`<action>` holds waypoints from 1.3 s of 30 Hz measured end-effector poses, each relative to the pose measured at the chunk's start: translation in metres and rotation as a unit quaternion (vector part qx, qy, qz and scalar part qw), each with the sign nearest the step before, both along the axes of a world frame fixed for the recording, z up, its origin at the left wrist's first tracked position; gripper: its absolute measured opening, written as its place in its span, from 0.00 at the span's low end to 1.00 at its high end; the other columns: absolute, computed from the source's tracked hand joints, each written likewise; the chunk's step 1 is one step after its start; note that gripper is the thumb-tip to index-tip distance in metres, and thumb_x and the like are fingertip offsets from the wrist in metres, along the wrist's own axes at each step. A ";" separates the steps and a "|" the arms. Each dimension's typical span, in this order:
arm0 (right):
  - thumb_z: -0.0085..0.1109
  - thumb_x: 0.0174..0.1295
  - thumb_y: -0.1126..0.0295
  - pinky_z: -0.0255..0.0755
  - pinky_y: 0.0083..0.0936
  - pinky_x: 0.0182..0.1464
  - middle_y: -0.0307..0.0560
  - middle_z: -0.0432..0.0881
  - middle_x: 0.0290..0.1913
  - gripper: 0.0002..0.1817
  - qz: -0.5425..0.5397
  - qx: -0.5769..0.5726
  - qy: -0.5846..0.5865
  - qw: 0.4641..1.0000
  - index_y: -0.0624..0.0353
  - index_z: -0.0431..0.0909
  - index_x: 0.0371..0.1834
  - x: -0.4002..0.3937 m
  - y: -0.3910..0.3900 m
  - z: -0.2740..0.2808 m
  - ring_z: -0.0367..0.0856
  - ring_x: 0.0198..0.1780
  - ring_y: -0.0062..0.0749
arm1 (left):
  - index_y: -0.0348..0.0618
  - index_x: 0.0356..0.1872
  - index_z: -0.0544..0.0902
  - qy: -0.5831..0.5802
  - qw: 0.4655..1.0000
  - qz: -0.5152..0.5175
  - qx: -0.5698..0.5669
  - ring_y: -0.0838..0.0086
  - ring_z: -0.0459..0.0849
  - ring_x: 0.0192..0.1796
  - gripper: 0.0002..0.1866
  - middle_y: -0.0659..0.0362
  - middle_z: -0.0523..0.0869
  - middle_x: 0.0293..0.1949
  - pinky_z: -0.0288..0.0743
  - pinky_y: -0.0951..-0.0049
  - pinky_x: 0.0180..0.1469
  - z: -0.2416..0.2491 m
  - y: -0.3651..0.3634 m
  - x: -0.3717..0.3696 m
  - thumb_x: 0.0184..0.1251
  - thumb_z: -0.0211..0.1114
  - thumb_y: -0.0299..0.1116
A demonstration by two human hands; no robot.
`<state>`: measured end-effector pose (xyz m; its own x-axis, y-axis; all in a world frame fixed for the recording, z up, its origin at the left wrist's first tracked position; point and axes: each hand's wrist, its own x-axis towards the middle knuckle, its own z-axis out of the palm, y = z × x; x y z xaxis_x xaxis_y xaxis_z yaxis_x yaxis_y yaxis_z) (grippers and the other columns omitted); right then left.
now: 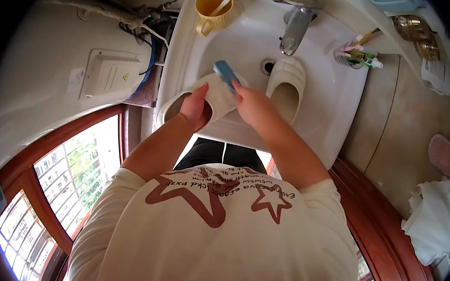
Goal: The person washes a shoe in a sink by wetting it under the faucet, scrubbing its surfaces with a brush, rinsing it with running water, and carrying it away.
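Note:
My left hand (196,108) grips a cream slipper (220,95) at its opening, with fingers inside and the thumb on top. The slipper is held over the near left part of the white sink (333,104). My right hand (251,104) is closed round a blue scrubbing brush (226,74), which lies against the slipper's toe end. The brush's bristles are hidden. A second cream slipper (286,84) rests in the basin to the right of my right hand, its toe towards the tap.
A chrome tap (298,27) stands at the sink's back, above the drain (267,66). A yellow cup (210,8) with a toothbrush sits on the back left rim. On the right are a glass (354,56) holding tubes and brushes, and a white cloth (435,220).

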<state>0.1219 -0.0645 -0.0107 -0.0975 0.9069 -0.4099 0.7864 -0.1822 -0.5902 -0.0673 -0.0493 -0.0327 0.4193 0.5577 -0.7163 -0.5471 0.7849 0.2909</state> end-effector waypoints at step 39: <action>0.47 0.70 0.66 0.74 0.49 0.38 0.56 0.80 0.29 0.26 -0.041 0.022 0.005 0.999 0.38 0.66 0.73 -0.017 -0.033 0.001 0.81 0.34 0.56 | 0.40 0.72 0.63 -0.005 1.000 0.023 -0.020 0.54 0.66 0.73 0.32 0.50 0.68 0.72 0.55 0.53 0.76 0.023 0.002 0.008 0.81 0.38 0.54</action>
<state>0.1052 -0.0971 -0.0101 -0.0265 0.9292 -0.3685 0.7642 -0.2188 -0.6067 -0.0596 -0.0472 -0.0093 0.4011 0.5468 -0.7349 -0.5847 0.7704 0.2541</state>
